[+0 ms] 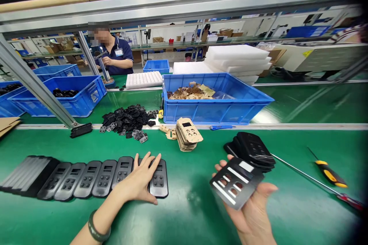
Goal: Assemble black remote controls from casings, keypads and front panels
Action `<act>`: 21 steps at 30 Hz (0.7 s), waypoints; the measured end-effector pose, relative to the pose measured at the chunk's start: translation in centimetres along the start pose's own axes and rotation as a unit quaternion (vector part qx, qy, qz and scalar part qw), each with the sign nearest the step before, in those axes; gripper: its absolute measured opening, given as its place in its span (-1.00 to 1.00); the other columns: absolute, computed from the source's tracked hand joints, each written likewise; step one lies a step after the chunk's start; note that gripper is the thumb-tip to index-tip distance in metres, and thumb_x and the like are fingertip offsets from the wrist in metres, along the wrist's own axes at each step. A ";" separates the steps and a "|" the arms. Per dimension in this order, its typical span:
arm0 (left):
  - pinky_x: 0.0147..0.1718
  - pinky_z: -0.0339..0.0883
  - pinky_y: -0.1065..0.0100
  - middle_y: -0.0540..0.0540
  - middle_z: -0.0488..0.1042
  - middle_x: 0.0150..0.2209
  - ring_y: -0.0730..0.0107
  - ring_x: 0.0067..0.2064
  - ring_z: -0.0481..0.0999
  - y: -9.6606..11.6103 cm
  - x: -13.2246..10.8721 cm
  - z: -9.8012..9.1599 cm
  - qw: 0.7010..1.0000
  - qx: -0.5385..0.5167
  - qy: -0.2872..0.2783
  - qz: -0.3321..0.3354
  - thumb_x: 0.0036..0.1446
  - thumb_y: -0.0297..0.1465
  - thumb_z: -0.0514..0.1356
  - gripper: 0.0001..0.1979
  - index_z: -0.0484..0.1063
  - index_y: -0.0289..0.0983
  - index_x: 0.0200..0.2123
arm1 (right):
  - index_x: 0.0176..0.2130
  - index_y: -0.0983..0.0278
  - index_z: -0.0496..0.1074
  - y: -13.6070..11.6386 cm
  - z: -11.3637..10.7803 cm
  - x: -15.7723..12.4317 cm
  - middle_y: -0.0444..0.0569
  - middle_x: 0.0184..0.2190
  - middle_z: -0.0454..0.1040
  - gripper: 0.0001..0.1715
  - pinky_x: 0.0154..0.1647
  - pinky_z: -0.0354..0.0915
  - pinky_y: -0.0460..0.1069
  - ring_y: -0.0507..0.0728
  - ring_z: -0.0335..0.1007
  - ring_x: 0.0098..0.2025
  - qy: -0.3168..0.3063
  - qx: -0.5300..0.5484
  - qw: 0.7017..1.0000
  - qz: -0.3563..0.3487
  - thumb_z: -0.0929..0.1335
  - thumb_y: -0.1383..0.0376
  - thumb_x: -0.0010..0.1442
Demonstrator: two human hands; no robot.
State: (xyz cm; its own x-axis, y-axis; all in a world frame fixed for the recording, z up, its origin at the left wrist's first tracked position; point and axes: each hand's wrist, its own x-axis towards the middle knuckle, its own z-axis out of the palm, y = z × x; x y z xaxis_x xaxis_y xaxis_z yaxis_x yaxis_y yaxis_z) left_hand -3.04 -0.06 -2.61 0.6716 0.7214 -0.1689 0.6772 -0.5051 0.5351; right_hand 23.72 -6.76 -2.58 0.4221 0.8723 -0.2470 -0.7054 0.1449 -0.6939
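I grip a black panel (236, 182) in my right hand (253, 208), raised over the green table (189, 206). My fingers lie under it and my thumb presses on its near edge. It is thin, flat and rectangular, with slots and small round holes cut through.

Just beyond it, a fanned stack of the same dark panels (254, 150) lies on the table. My left hand (140, 182) rests palm down, fingers spread, on a row of black panels (86, 180) laid face up side by side. I count six showing, and my palm covers the gap between the last two. Further left, darker plates (27, 174) overlap one another, too many to count.

Ahead stands one stack of tan card pieces (188, 134), cut to a similar shape. A heap of small black parts (126, 119) lies left of it, and a blue crate (218, 109) of crumpled tan scraps sits behind. To my right lie a screwdriver (330, 174) with a yellow and black handle and one long thin rod (304, 176). Across the line a co-worker (116, 53) in a dark shirt works near white foam sheets (237, 59).
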 end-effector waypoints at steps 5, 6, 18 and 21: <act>0.20 -0.02 -0.09 -0.33 -0.25 0.32 -0.17 0.31 -0.06 1.8 -0.8 1.5 0.994 -0.088 0.058 0.032 -0.27 -0.48 0.36 0.31 -0.59 -0.10 0.31 | 0.00 0.06 0.42 1.8 1.8 -1.9 -0.09 -0.31 0.51 -0.16 -0.38 0.40 -0.08 0.05 0.40 -0.36 -0.099 0.050 0.987 0.118 0.39 -0.27 -0.20; 0.17 0.08 -0.03 -0.30 -0.31 0.33 -0.15 0.31 -0.05 2.3 -1.0 1.8 0.989 -0.128 0.069 0.040 -0.25 -0.51 0.33 0.29 -0.60 -0.09 0.30 | 0.02 0.05 0.40 2.2 2.2 -2.3 -0.09 -0.33 0.49 -0.18 -0.41 0.37 -0.10 0.03 0.37 -0.39 -0.122 0.059 0.982 0.132 0.38 -0.26 -0.16; 0.21 0.04 0.07 -0.25 0.22 0.24 0.01 0.25 0.18 6.8 -2.3 4.3 0.583 -0.793 0.174 0.029 0.07 -0.28 0.26 -0.36 0.20 -0.24 0.22 | 0.02 0.00 0.37 3.5 3.2 -4.4 -0.11 -0.38 0.37 -0.43 -0.52 0.24 -0.17 -0.04 0.22 -0.48 -0.161 0.056 0.962 0.212 0.32 -0.16 0.09; 0.19 0.08 0.10 -0.22 0.47 0.05 0.13 0.14 0.36 7.0 -2.3 4.2 0.515 -0.838 0.170 -0.059 0.14 -0.39 0.19 -0.57 0.36 -0.29 0.10 | 0.01 0.01 0.37 3.3 3.5 -4.3 -0.19 -0.43 0.30 -0.52 -0.64 0.11 -0.26 -0.12 0.07 -0.57 -0.152 -0.035 0.971 0.179 0.44 0.10 0.09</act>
State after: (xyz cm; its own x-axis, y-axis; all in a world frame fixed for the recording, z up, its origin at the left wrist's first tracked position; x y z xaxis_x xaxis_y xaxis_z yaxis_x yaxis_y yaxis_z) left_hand 1.42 -7.23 -1.95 0.3702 0.8857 -0.2802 -0.6958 0.4642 0.5481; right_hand 17.62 -8.46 -1.43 -0.0380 0.9601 -0.2770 -0.7313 -0.2156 -0.6470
